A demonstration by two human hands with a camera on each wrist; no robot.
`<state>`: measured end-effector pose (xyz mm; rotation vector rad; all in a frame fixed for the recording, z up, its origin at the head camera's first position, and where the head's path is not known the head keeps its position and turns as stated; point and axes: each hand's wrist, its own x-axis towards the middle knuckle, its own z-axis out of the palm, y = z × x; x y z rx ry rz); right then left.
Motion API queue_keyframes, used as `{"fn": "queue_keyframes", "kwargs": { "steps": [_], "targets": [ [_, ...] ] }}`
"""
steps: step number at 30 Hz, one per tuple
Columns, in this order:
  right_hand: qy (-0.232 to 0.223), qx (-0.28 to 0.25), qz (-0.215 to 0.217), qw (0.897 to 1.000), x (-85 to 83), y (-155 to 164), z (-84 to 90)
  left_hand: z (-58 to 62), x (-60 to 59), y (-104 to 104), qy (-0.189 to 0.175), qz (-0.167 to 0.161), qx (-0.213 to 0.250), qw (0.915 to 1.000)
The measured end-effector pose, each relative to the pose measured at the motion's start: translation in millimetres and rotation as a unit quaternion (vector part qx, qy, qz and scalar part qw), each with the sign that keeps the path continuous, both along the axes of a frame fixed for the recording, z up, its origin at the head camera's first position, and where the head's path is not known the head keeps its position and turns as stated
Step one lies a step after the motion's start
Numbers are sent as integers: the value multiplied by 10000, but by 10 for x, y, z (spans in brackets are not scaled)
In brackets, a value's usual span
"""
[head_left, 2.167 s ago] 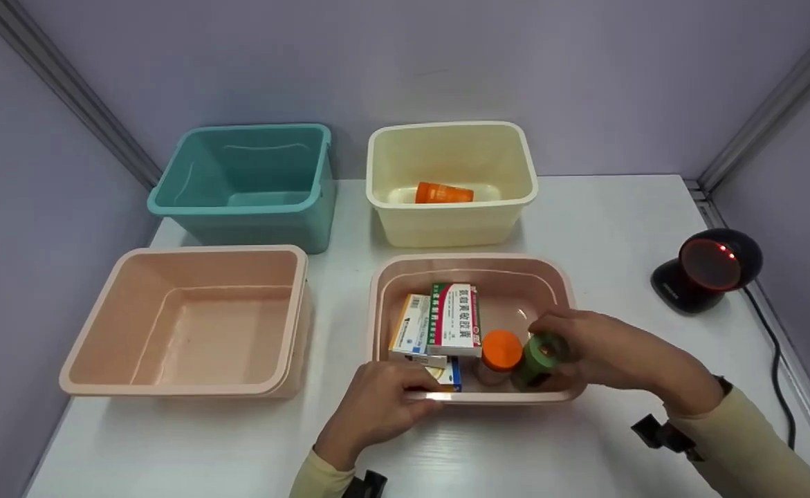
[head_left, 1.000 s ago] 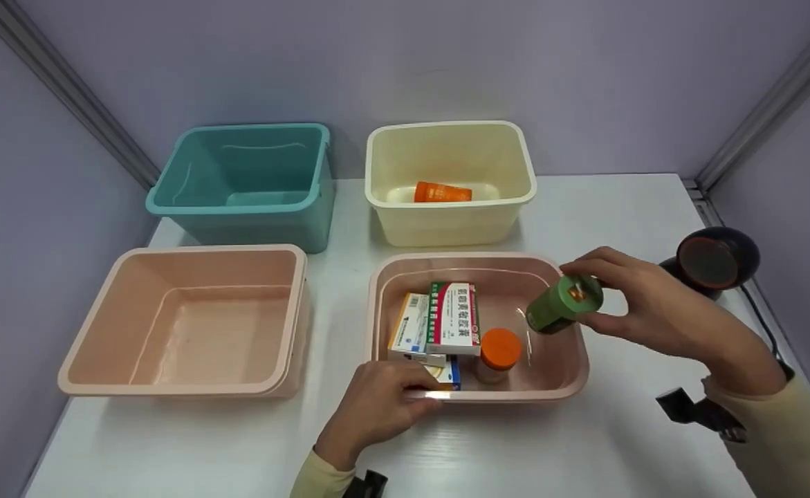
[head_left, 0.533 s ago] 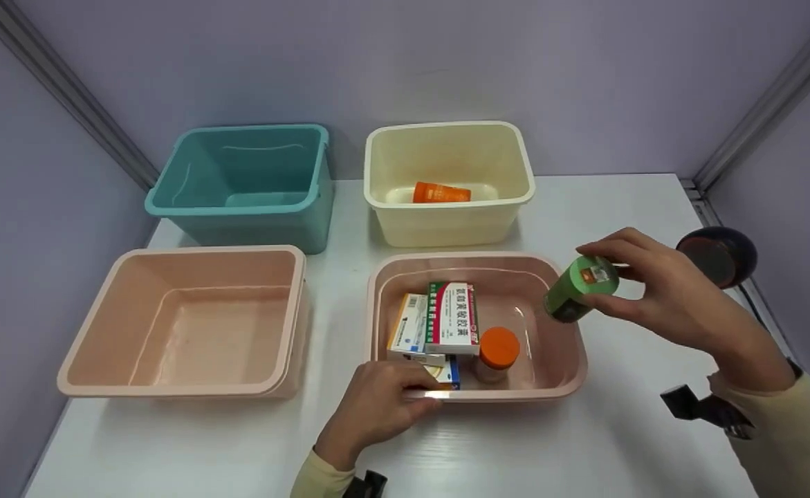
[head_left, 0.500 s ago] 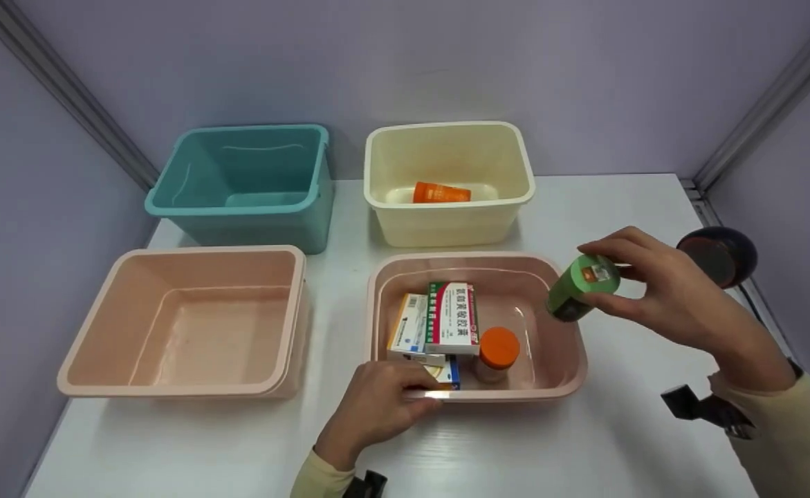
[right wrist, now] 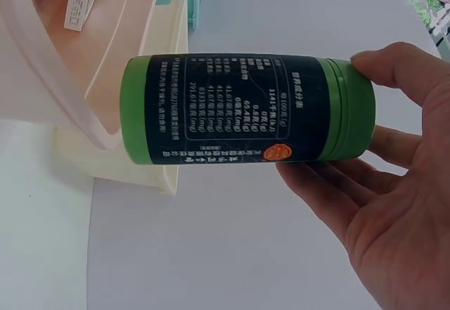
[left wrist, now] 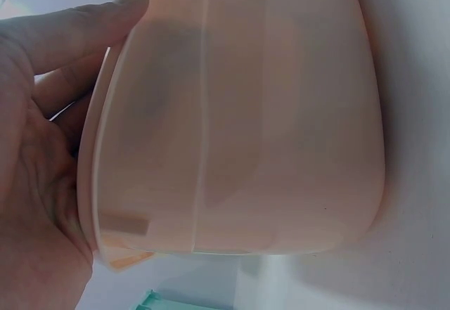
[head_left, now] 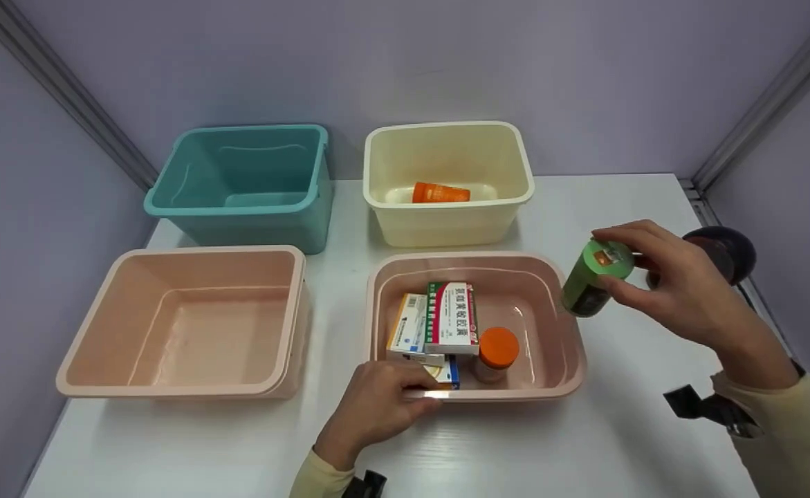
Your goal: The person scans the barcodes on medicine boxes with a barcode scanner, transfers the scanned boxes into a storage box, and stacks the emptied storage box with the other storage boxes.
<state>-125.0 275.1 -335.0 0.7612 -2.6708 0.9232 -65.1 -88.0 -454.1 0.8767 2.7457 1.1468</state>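
Four tubs on the white table (head_left: 584, 443), and the action sits over the near right one, the pink tub (head_left: 571, 373) with the boxes in it. The left hand (head_left: 377, 408) is clamped on that tub's near rim, fingers curled over the edge, and the left wrist view shows them wrapped against the wall. Biggest risk here, I'd say: the tub is light plastic held on one side only, so a tug or a knock from the other arm could skid or tip it and tumble the medicine boxes (head_left: 446, 321) and the orange-capped jar (head_left: 498, 353).

Over to the right hand (head_left: 681, 290), in the air just right of the pink tub's far right corner, pinching the green bottle (head_left: 593, 278) by its lid end, fingertips and thumb only, palm off it. That's a thin hold on a smooth round body, tilted with the base hanging down and left; it could swivel or slip, and a drop would likely hit the rim or roll across the table. The scanner (head_left: 726, 252) sits right behind that hand, so a bump is possible too.

The bottle itself: green plastic, screw lid with a small label on top, dark wraparound label with pale print and an orange badge (right wrist: 280, 153)
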Motion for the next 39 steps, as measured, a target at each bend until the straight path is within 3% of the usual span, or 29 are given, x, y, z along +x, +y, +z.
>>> {"fn": "queue_keyframes", "kwargs": {
  "steps": [8,18,39],
  "targets": [
    [206,-192,-100,9996,-22,58,-7,2,5,3,-111,-2,35,9999],
    [340,-509,-579,9964,-57,132,-39,-9,5,6,20,3,105,9999],
    [222,-2052,-494,9772,-112,231,-232,-25,-5,-1,145,-29,106,9998]
  ]
}}
